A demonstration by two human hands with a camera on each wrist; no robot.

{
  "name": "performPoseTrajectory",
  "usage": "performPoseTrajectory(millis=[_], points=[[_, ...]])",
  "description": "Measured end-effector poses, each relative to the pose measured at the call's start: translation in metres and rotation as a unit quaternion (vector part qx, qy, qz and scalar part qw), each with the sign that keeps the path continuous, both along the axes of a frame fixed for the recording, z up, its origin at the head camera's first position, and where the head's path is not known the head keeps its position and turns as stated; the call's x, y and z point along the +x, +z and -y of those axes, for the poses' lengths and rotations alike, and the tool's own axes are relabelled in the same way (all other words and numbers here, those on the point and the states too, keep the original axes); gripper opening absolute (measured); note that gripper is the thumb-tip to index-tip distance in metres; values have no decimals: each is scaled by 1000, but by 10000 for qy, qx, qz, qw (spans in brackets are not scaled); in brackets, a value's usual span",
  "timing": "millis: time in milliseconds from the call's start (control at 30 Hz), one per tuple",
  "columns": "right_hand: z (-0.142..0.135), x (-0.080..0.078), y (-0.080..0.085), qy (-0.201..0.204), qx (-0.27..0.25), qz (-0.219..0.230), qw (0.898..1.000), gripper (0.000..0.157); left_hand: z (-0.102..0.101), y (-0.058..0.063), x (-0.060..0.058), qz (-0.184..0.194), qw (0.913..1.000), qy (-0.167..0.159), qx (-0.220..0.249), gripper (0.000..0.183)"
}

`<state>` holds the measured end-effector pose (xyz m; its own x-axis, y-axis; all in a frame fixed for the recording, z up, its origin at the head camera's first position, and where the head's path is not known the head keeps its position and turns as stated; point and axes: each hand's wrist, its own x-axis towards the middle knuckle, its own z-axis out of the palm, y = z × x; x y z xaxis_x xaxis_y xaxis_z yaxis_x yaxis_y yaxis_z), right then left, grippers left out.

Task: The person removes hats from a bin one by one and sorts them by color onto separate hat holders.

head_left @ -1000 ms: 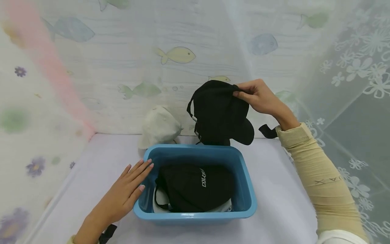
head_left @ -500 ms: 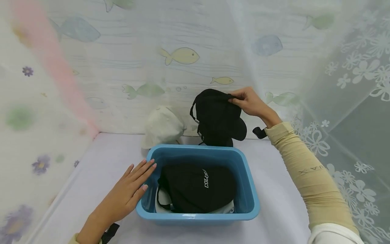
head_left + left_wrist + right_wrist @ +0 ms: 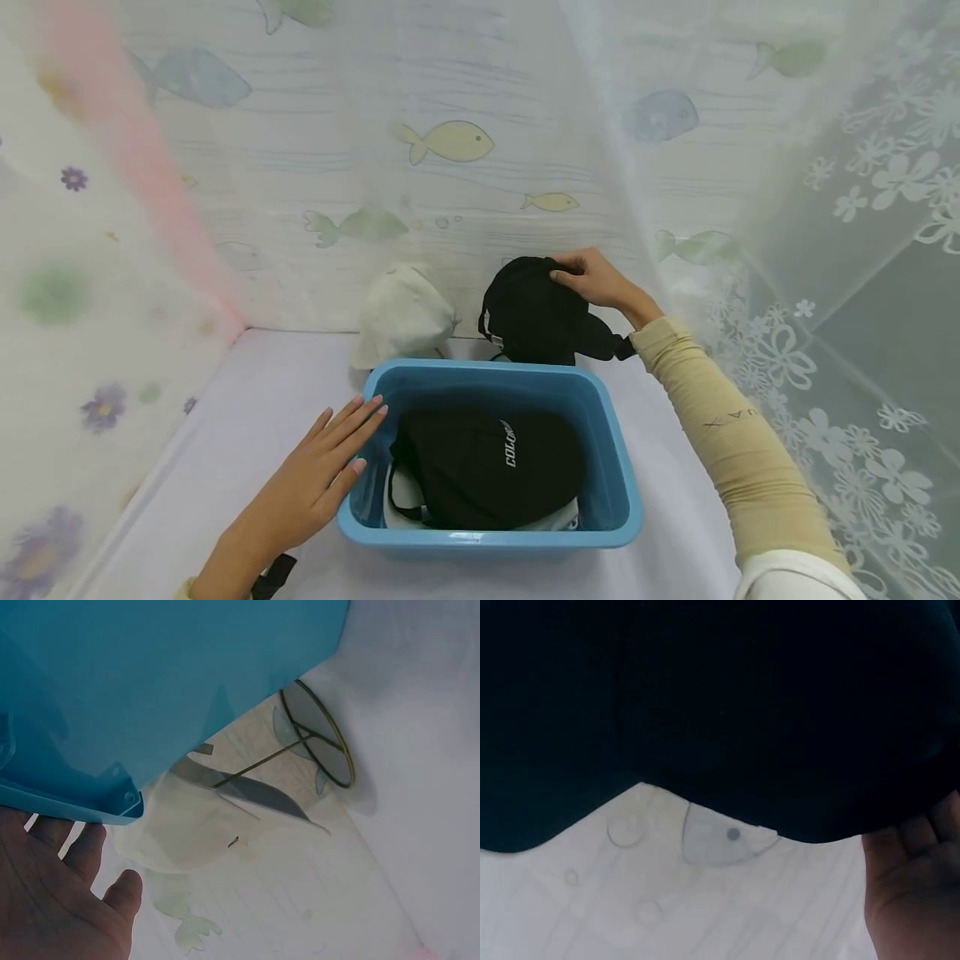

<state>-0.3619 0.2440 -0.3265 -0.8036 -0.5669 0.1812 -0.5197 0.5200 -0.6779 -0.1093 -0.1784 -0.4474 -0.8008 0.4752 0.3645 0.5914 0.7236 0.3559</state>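
Note:
My right hand pinches the crown of a black baseball cap behind the blue plastic basin. The cap's brim points right, towards my wrist. In the right wrist view its dark cloth fills the upper part, with my fingers at its edge. My left hand lies with straight fingers against the basin's left rim; the left wrist view shows the fingertips under the rim. Inside the basin, a black cap with white lettering lies over something pale, mostly hidden.
A white cap sits behind the basin, left of the black one. In the left wrist view, a thin metal stand with a round wire base reaches into it. A fish-patterned curtain hangs along the table's back edge.
My right hand has lowered the black cap and brought it slightly left, down behind the basin. The left hand has stayed at the rim.

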Motion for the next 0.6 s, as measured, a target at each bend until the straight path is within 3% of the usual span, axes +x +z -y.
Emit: performPoseTrajectory(millis=[167,367,600], points=[[-2,3,-5,-118,131,531,9984,47,-2,0,0,10,10000,-51,30,58],[-7,6,-5,104,98,927,9956,56,-4,1,0,-23,9999,-69,126,59],[-9,6,-12,64,360,801,9961,69,-6,0,2,-67,9996,-114,247,61]])
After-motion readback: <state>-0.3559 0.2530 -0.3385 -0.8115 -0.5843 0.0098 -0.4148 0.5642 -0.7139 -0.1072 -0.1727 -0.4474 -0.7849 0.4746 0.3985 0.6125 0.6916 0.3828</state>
